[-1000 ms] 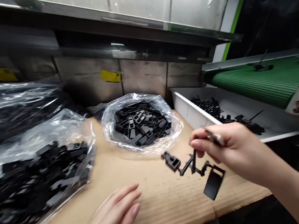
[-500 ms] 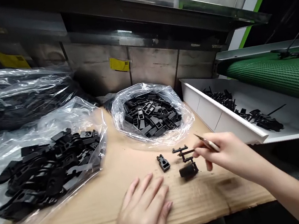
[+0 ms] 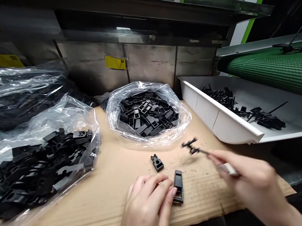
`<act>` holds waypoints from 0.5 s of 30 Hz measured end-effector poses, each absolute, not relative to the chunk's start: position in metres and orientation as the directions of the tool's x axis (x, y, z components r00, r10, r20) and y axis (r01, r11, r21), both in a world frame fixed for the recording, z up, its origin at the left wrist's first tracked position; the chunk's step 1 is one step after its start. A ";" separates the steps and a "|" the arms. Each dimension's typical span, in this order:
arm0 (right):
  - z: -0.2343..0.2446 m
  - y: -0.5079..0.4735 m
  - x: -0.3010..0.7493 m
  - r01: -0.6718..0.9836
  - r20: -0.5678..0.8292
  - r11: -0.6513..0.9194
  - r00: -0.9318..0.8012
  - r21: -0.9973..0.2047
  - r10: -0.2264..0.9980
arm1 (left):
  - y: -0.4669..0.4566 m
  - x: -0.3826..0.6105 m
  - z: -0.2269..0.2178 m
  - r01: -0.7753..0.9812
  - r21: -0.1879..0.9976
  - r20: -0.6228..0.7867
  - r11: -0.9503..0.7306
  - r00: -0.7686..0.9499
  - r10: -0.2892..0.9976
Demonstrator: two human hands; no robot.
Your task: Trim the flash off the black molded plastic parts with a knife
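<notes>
My left hand (image 3: 146, 211) rests on the cardboard with its fingers curled, thumb and fingertips closed on the near end of an oblong black plastic part (image 3: 178, 180). To the right, my right hand (image 3: 246, 176) is closed, somewhat blurred. It pinches the stem of a thin black plastic sprue (image 3: 192, 146), whose branched end is held out over the board. A pale-handled tool (image 3: 228, 169) is also tucked in that hand; its tip is hidden. A smaller black part with a round hole (image 3: 157, 163) lies on the board beyond my left fingers.
A clear bag of black parts (image 3: 148, 113) stands open at the back, with another (image 3: 38, 168) spread at left. At right, a white tray (image 3: 223, 123) holds black sprues (image 3: 267, 117) beside a green conveyor belt (image 3: 278, 71). A metal shelf (image 3: 168, 12) overhangs the bench.
The sprue has come apart from the oblong part and moved slightly right and nearer with my right hand. My left hand has moved right and closed on the part.
</notes>
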State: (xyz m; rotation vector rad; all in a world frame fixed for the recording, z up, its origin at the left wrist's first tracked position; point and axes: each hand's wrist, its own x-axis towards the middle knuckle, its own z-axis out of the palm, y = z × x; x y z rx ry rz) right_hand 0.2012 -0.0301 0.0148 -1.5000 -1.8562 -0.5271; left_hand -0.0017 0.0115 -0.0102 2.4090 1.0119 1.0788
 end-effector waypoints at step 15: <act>-0.019 -0.077 0.229 0.982 0.598 0.172 -0.088 -0.084 0.796 | 0.026 0.010 0.002 0.388 0.376 0.434 -0.841 0.728 0.530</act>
